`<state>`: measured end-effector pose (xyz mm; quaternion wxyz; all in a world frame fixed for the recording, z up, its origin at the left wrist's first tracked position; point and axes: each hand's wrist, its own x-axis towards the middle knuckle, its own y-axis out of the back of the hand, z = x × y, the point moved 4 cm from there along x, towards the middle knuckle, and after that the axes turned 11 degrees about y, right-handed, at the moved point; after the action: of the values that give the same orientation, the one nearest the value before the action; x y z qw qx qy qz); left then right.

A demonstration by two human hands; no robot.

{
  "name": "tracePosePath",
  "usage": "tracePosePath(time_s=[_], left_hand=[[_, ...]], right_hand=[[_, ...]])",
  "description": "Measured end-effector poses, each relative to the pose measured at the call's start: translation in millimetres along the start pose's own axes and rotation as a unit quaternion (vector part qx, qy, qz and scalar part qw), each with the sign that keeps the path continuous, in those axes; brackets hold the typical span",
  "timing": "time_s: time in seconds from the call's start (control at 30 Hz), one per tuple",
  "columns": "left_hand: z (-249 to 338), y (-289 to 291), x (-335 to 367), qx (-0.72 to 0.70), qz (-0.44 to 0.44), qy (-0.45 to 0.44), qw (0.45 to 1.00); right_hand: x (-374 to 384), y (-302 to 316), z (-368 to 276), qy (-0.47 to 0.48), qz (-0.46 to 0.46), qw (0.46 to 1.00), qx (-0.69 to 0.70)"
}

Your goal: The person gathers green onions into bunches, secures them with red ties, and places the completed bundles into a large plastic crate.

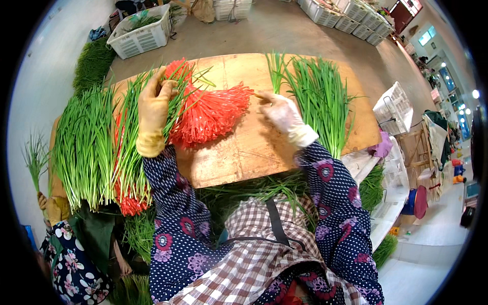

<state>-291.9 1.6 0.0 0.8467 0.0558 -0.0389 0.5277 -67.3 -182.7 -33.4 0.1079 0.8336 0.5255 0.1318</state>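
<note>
My left hand point(154, 104), in a yellowish glove, is over a layer of long green leafy stalks point(133, 114) that look like garlic chives. Its fingers are curled toward the thumb; what they hold, if anything, is hidden. Right beside it a fanned bunch of red plastic strips point(213, 114) lies on the wooden board point(229, 165). My right hand point(283, 113), in a pale glove, has its fingertips pinched at the strips' right ends; I cannot make out what is between them. More chives point(323, 101) lie to its right, with a small bunch point(275, 71) beside them.
A wide pile of chives point(84, 145) covers the board's left end. Red strips point(132, 203) hang at the near edge. A co-worker's gloved hand point(57, 209) holds a chive bunch point(35, 160) at far left. White crates point(140, 38) stand beyond the board.
</note>
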Motion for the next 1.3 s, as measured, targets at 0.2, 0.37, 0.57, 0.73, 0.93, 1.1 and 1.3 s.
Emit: tracePosePath(time_s=[0.2, 0.37, 0.57, 0.73, 0.93, 1.1, 1.3], left_hand=[[-32, 9, 37, 0.058, -0.104, 0.089, 0.989], [-53, -20, 58, 0.097, -0.142, 0.092, 0.981], [-104, -49, 78, 0.225, -0.153, 0.059, 0.961], [-138, -46, 81, 0.279, -0.118, 0.033, 0.952], [-137, -57, 80, 0.321, -0.06, 0.012, 0.945], [-134, -52, 79, 0.329, -0.077, 0.026, 0.941], [-153, -51, 91, 0.201, -0.147, 0.117, 0.961]], right_hand=[[19, -61, -9, 0.03, 0.001, 0.999, -0.025], [17, -87, -20, 0.244, 0.006, 0.909, -0.337], [42, -92, 15, 0.179, 0.075, 0.943, -0.27], [42, -92, 3, 0.101, 0.058, 0.957, -0.267], [12, -69, 0, 0.137, 0.055, 0.988, 0.036], [-50, 8, -20, -0.012, 0.182, 0.94, 0.289], [-100, 94, -7, 0.069, 0.329, 0.87, 0.36]])
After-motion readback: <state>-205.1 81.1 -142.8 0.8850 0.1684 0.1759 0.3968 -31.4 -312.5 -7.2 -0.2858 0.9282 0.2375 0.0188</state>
